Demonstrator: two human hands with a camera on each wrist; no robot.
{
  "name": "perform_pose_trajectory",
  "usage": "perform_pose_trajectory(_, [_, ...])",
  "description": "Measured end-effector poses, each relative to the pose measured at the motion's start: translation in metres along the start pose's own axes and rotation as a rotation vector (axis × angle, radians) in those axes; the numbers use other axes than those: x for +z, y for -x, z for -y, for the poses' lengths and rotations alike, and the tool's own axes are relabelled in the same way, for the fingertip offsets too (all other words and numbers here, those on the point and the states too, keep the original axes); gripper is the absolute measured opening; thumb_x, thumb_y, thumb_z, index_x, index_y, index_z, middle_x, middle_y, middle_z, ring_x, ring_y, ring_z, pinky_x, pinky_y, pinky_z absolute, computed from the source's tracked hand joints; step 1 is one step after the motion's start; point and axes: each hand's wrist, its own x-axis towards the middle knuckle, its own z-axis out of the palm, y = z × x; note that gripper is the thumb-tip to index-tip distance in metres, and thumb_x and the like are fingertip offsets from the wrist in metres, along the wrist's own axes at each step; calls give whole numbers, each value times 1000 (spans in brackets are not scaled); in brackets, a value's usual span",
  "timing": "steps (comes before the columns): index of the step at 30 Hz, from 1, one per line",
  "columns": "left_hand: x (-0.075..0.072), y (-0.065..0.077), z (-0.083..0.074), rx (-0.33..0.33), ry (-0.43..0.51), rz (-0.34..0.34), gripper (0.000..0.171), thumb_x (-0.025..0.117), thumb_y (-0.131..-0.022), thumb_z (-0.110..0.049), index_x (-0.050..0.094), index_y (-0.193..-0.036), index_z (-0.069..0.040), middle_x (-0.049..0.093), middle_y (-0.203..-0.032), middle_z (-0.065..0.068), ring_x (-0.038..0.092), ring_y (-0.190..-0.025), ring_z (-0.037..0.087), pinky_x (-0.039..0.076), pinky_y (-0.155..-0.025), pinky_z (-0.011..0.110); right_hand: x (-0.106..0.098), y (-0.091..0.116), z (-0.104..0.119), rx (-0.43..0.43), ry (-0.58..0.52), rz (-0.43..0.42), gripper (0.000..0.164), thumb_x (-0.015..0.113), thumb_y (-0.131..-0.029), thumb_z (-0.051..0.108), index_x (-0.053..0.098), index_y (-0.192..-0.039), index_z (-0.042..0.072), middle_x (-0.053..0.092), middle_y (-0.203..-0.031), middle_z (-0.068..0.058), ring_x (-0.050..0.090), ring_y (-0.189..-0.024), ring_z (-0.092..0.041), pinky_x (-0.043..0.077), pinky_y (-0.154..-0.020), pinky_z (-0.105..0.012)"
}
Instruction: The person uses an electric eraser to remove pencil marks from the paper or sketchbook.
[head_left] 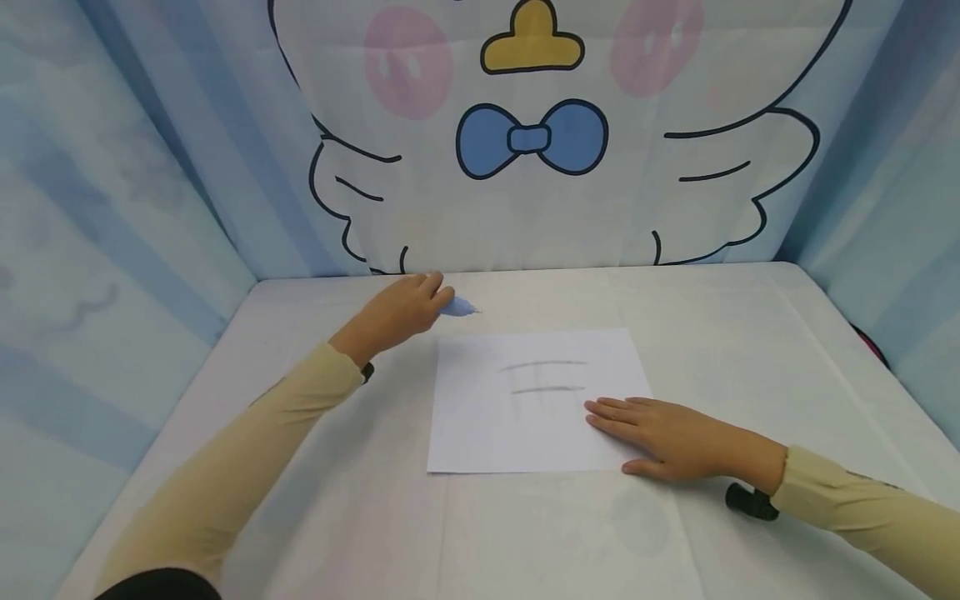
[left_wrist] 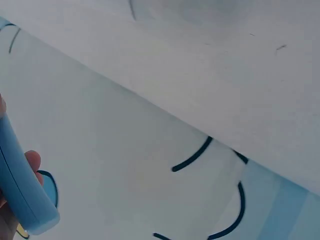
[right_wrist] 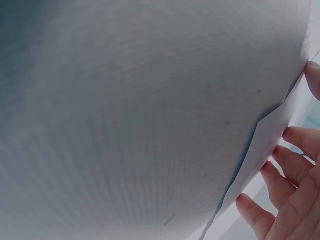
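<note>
In the head view, my left hand (head_left: 401,312) grips a light-blue pen-like tool (head_left: 457,307) beyond the paper's far left corner. The tool's thin tip points right. Its smooth, rounded body (left_wrist: 25,180) shows at the left edge of the left wrist view, with fingers curled round it. A white sheet of paper (head_left: 480,433) lies on the table, bearing two grey horizontal strokes (head_left: 547,389) and fainter vertical marks. Flat on the paper's right side rests my right hand (head_left: 671,437), fingers extended and thumb near the front edge. The right wrist view shows its spread fingertips on the sheet.
A white cloth covers the table (head_left: 337,517). Behind it hangs a backdrop with a printed cartoon figure and a blue bow tie (head_left: 532,137). Blue patterned curtains (head_left: 97,250) close off both sides.
</note>
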Motion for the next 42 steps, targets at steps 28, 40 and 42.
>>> perform_pose_trajectory(28, [-26, -21, -75, 174, 29, 171, 21, 48, -98, -34, 50, -104, -14, 54, -82, 2, 52, -66, 16, 45, -64, 24, -1, -2, 1, 43, -50, 73, 64, 47, -95, 47, 33, -146, 11, 33, -153, -6, 36, -138, -25, 37, -106, -45])
perform_pose_trajectory(40, [-6, -24, -65, 216, -72, 235, 31, 61, -90, -36, 46, -114, -24, 60, -70, 0, 53, -57, 15, 40, -55, 21, 1, -2, 0, 33, -29, 59, 64, 47, -95, 47, 33, -146, 10, 32, -153, -6, 35, -138, -26, 36, -107, -44])
perform_pose_trajectory(42, [-4, -23, -63, 213, -84, 223, 29, 60, -91, -37, 47, -112, -23, 58, -71, 0, 52, -55, 15, 37, -51, 20, 1, -1, 0, 31, -28, 57, 64, 47, -95, 47, 34, -145, 10, 32, -153, -6, 35, -138, -26, 36, -107, -44])
